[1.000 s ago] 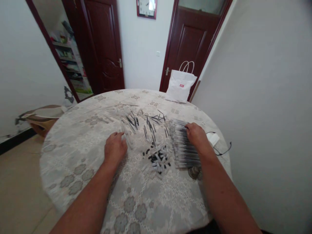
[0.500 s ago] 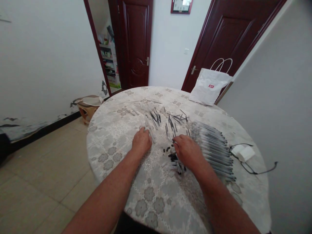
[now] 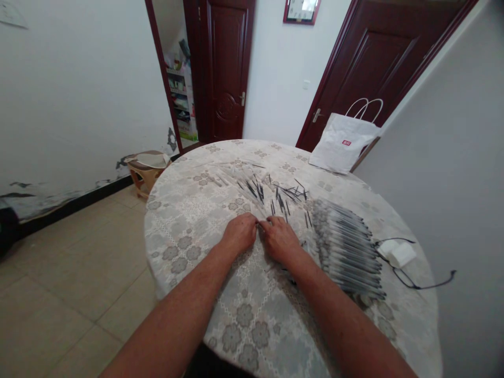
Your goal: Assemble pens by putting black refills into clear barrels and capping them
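My left hand (image 3: 241, 233) is closed on a thin, clear pen barrel, mostly hidden by the fingers. Fingertip to fingertip with it, my right hand (image 3: 279, 237) is pinched at the barrel's end; whatever small piece it holds is hidden. Just beyond both hands lie loose clear pen barrels (image 3: 249, 195) and black pen refills (image 3: 258, 188). More dark refills (image 3: 291, 193) are scattered farther right. Beside my right forearm is a neat row of clear pens with dark tips (image 3: 350, 247). My right arm mostly covers the small black parts under it.
The round table wears a patterned tablecloth (image 3: 185, 220). Eyeglasses (image 3: 409, 283) and a white folded wad (image 3: 401, 254) lie at the right edge. A white paper bag (image 3: 346, 142) stands at the back right. A stool (image 3: 145, 170) is on the floor left of the table.
My right hand has moved left from the small black parts to meet my left hand. My left hand has shifted slightly right. The view has turned a little to the left.
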`<control>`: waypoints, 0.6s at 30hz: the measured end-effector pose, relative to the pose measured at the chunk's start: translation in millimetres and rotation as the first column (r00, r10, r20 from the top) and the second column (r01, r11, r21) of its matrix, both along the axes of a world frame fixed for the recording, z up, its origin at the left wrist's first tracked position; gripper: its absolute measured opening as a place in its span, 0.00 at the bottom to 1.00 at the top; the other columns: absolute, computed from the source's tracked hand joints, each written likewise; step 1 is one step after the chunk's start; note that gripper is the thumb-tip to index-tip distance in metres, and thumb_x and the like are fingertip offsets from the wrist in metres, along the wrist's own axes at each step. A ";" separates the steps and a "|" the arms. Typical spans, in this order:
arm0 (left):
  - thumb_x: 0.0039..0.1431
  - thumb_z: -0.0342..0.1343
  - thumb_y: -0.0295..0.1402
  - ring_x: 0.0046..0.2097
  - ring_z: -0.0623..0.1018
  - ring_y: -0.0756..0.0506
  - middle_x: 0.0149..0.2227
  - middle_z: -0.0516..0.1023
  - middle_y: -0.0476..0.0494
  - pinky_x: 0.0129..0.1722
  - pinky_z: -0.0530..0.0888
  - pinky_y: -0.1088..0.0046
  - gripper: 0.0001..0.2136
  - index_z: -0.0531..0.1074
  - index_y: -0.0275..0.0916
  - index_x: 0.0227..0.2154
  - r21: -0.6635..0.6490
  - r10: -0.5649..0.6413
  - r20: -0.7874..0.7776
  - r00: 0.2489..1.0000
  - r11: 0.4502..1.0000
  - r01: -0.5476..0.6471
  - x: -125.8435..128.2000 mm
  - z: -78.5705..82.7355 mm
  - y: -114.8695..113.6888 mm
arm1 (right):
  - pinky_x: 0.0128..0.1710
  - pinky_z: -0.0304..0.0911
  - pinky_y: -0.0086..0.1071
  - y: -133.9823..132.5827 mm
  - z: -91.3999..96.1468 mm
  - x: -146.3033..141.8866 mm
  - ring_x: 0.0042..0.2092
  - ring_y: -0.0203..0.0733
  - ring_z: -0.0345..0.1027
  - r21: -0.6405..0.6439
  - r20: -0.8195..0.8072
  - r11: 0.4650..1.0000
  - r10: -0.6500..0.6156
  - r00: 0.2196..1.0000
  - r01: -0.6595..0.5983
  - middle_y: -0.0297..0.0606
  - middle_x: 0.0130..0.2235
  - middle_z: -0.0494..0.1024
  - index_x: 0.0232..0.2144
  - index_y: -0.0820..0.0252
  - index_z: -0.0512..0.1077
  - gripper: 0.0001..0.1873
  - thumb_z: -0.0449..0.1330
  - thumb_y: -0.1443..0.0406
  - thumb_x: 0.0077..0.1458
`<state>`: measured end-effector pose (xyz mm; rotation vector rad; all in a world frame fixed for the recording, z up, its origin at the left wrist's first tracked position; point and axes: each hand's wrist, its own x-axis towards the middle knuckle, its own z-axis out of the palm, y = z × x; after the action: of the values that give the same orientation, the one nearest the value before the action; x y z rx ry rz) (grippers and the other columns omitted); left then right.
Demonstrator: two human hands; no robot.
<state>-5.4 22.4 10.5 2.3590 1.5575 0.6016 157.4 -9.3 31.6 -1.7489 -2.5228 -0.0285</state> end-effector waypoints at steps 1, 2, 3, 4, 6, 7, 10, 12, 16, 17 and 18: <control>0.63 0.49 0.29 0.50 0.77 0.41 0.44 0.79 0.37 0.53 0.70 0.66 0.13 0.78 0.40 0.44 0.004 -0.011 0.003 1.000 1.000 0.011 0.0 0.1 0.3 | 0.55 0.56 0.38 1.4 -1.1 -1.1 0.58 0.48 0.59 0.006 -0.002 1.000 -0.004 1.000 0.004 0.49 0.56 0.70 0.56 0.57 0.69 0.19 0.52 0.69 0.64; 0.63 0.49 0.29 0.49 0.77 0.41 0.44 0.79 0.37 0.52 0.70 0.66 0.13 0.77 0.40 0.43 0.013 -0.018 0.004 1.000 1.000 0.018 -0.2 0.2 0.9 | 0.55 0.56 0.38 2.0 -2.2 -2.2 0.58 0.49 0.58 0.015 -0.002 1.000 -0.009 1.000 0.009 0.49 0.56 0.70 0.56 0.57 0.69 0.19 0.52 0.69 0.64; 0.64 0.49 0.28 0.49 0.78 0.41 0.43 0.79 0.38 0.52 0.70 0.66 0.13 0.77 0.40 0.43 0.026 -0.020 0.007 1.000 0.999 0.020 -0.5 0.2 1.6 | 0.54 0.56 0.39 2.0 -3.3 -3.0 0.58 0.49 0.58 0.026 -0.001 1.000 -0.015 1.000 0.015 0.49 0.56 0.69 0.55 0.58 0.69 0.18 0.52 0.68 0.64; 0.64 0.48 0.28 0.48 0.78 0.41 0.43 0.79 0.38 0.52 0.70 0.67 0.13 0.77 0.39 0.43 0.039 -0.016 0.010 1.000 0.999 0.016 -0.9 0.1 2.4 | 0.54 0.56 0.39 1.6 -4.2 -3.5 0.58 0.49 0.58 0.035 0.002 0.999 -0.021 1.000 0.021 0.49 0.56 0.70 0.55 0.58 0.70 0.18 0.52 0.68 0.64; 0.64 0.47 0.28 0.48 0.77 0.42 0.44 0.79 0.38 0.51 0.70 0.68 0.13 0.77 0.39 0.42 0.062 0.009 0.021 1.000 0.998 -0.010 -1.6 -0.5 3.8 | 0.53 0.57 0.39 0.8 -4.9 -2.6 0.58 0.50 0.58 0.051 0.007 0.998 -0.033 0.999 0.033 0.50 0.55 0.70 0.53 0.59 0.71 0.16 0.52 0.68 0.65; 0.65 0.48 0.29 0.48 0.77 0.42 0.44 0.79 0.38 0.51 0.70 0.68 0.12 0.76 0.38 0.43 0.071 0.032 0.025 0.999 0.997 -0.034 -1.9 -1.0 4.3 | 0.53 0.57 0.39 0.8 -4.6 -1.0 0.57 0.50 0.59 0.060 0.007 0.997 -0.045 0.999 0.045 0.50 0.55 0.70 0.51 0.59 0.71 0.15 0.51 0.68 0.65; 0.64 0.52 0.34 0.50 0.76 0.40 0.46 0.77 0.37 0.52 0.70 0.67 0.13 0.74 0.37 0.48 0.082 0.105 0.001 0.994 0.991 -0.105 -1.7 -2.9 4.7 | 0.52 0.58 0.38 3.9 -0.6 9.9 0.55 0.50 0.61 0.090 0.001 0.989 -0.120 0.993 0.119 0.50 0.53 0.72 0.49 0.60 0.73 0.15 0.50 0.67 0.66; 0.63 0.54 0.37 0.51 0.76 0.39 0.46 0.76 0.36 0.51 0.70 0.66 0.15 0.74 0.38 0.50 0.076 0.124 -0.047 0.991 0.990 -0.120 -0.8 -4.0 4.3 | 0.51 0.58 0.37 7.9 2.9 20.8 0.53 0.49 0.63 0.107 0.001 0.973 -0.207 0.978 0.206 0.49 0.49 0.74 0.49 0.60 0.73 0.15 0.50 0.67 0.66; 0.64 0.52 0.36 0.48 0.76 0.39 0.45 0.75 0.36 0.47 0.71 0.65 0.13 0.75 0.39 0.47 0.054 0.154 -0.123 0.980 0.987 -0.148 1.5 -4.1 2.2 | 0.48 0.60 0.36 13.4 4.9 39.9 0.49 0.49 0.67 0.123 0.016 0.924 -0.367 0.930 0.362 0.49 0.44 0.76 0.45 0.61 0.75 0.13 0.51 0.65 0.66; 0.64 0.51 0.36 0.47 0.77 0.39 0.44 0.75 0.35 0.46 0.71 0.65 0.13 0.75 0.39 0.46 0.048 0.165 -0.136 0.977 0.986 -0.160 1.9 -3.6 1.3 | 0.47 0.60 0.36 13.5 4.0 42.5 0.49 0.50 0.68 0.122 0.024 0.916 -0.388 0.921 0.383 0.49 0.43 0.76 0.43 0.62 0.75 0.13 0.52 0.64 0.65; 0.64 0.51 0.37 0.47 0.77 0.39 0.44 0.75 0.35 0.45 0.71 0.65 0.13 0.74 0.39 0.46 0.041 0.176 -0.150 0.973 0.984 -0.172 2.2 -2.9 0.4 | 0.46 0.61 0.36 13.2 2.7 44.1 0.48 0.50 0.68 0.119 0.032 0.910 -0.403 0.915 0.397 0.49 0.42 0.76 0.43 0.62 0.75 0.13 0.52 0.64 0.65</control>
<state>-3.2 22.8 7.6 2.3538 1.8495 0.4895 201.5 3.9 34.4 -2.2100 -2.1002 -0.2376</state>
